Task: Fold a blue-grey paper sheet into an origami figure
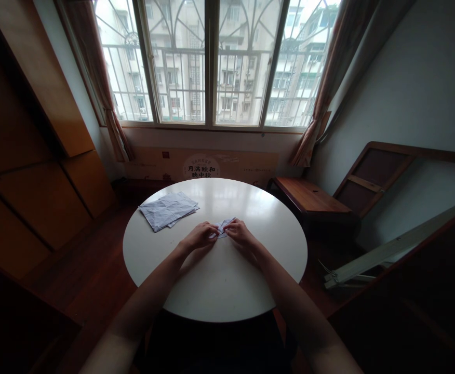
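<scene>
A small folded piece of pale paper [223, 227] lies near the middle of a round white table [219, 280]. My left hand [201, 236] pinches its left side with curled fingers. My right hand [240, 234] pinches its right side the same way. Both hands rest on the tabletop, and much of the paper is hidden under the fingers.
A loose stack of creased white sheets [168, 210] lies on the table's far left. A wooden bench [309, 196] stands to the right, with a leaning frame [371, 176] behind it. Wooden cabinets [36, 156] fill the left. A barred window [212, 62] is ahead.
</scene>
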Motion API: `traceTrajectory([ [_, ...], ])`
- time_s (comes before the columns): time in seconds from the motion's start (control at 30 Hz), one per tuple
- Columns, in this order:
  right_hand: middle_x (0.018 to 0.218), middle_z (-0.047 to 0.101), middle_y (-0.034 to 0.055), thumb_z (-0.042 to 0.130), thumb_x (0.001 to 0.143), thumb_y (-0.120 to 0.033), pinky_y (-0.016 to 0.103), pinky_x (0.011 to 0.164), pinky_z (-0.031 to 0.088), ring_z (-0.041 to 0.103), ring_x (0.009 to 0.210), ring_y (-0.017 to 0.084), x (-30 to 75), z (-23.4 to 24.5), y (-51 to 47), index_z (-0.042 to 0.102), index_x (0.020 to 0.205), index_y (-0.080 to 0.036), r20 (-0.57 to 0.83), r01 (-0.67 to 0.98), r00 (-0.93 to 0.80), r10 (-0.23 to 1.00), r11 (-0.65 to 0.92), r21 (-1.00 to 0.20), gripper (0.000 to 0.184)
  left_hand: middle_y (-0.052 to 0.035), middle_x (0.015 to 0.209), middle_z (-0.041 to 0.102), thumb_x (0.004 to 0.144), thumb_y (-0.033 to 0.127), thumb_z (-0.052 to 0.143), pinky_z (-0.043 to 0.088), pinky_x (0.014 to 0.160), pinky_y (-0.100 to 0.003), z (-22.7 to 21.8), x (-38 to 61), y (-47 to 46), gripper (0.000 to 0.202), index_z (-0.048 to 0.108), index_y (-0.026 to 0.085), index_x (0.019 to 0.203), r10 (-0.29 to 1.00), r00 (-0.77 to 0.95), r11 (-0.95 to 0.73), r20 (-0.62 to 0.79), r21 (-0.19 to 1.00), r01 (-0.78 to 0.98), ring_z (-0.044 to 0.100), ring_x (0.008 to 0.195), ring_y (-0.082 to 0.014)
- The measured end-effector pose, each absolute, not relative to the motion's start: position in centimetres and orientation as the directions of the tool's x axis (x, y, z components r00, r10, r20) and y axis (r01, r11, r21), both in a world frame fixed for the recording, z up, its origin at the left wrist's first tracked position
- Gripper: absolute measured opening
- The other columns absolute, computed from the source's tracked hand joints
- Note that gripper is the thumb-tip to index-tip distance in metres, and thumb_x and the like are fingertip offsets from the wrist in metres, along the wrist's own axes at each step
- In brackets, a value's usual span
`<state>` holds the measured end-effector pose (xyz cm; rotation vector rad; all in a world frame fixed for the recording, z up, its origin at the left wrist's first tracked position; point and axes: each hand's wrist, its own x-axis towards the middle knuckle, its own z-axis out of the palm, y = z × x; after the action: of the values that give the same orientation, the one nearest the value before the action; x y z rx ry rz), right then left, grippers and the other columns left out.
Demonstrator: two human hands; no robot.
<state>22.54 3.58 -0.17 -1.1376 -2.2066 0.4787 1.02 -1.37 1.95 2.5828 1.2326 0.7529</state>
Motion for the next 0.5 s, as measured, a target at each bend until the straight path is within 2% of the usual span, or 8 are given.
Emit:
traceTrajectory([
  [0.33,0.100,0.062,0.0090,0.062,0.081,-0.021,0.034,0.090,0.048,0.060,0.093,0.020,22.5,-0.2,3.6,0.078,0.093,-0.022,0.344,0.591,-0.445,0.827,0.560,-0.580,0.020,-0.0042,0.115,0.071,0.080,0.021,0.064,0.047,0.092,-0.030,1.2,0.7,-0.6,0.023,0.076,0.024,0.099,0.791,0.503,-0.612,0.349,0.443,0.655,0.063,0.100,-0.0215],
  [0.5,0.102,0.062,0.0082,0.061,0.081,-0.022,0.034,0.089,0.048,0.060,0.093,0.020,22.5,-0.1,3.5,0.077,0.093,-0.023,0.338,0.585,-0.451,0.826,0.559,-0.588,0.020,-0.0050,0.117,0.070,0.077,0.031,0.069,0.046,0.092,-0.031,0.8,0.4,-0.2,0.026,0.076,0.024,0.102,0.799,0.491,-0.601,0.347,0.448,0.662,0.063,0.101,-0.0229],
])
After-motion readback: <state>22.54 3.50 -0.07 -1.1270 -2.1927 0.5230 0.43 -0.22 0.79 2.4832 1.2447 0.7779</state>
